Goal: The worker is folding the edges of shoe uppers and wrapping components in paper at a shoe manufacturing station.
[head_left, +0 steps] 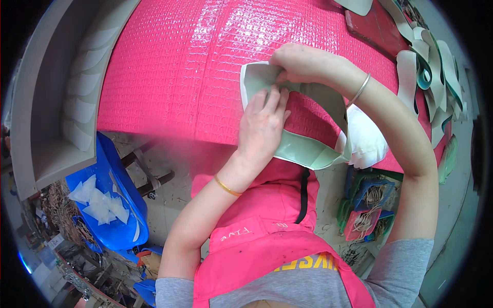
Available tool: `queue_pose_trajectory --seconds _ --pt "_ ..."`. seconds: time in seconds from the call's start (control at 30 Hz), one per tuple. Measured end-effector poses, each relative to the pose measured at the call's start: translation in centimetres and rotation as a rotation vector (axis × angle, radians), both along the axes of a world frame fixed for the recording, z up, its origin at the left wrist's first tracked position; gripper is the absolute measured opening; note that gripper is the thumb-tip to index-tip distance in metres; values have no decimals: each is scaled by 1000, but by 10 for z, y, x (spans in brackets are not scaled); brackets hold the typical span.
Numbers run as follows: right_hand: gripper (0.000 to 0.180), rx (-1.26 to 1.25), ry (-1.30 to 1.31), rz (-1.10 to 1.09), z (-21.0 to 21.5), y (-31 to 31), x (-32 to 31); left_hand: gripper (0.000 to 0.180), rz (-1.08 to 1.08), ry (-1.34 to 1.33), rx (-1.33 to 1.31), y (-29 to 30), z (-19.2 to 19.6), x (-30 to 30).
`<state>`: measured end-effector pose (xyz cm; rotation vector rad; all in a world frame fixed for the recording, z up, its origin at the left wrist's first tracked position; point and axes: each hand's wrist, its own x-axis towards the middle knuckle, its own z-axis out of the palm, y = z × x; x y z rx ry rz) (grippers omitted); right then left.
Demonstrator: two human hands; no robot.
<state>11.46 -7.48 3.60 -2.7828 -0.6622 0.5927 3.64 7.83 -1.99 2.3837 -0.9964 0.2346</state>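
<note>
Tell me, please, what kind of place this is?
Probably a shoe or leather-goods workshop. Both hands press a pale green cut piece on a pink padded worktable; similar cut pieces are piled nearby, and a blue bin holds scraps.
</note>
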Motion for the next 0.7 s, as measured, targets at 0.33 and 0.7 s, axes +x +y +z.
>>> queue_pose_trajectory --seconds 0.33,0.7 --pt "31 -327 263 31 33 2 -14 37 -6 -65 59 -4 5 4" --pt "22 -94 167 -254 28 -20 -57 29 -41 348 -379 3 37 34"
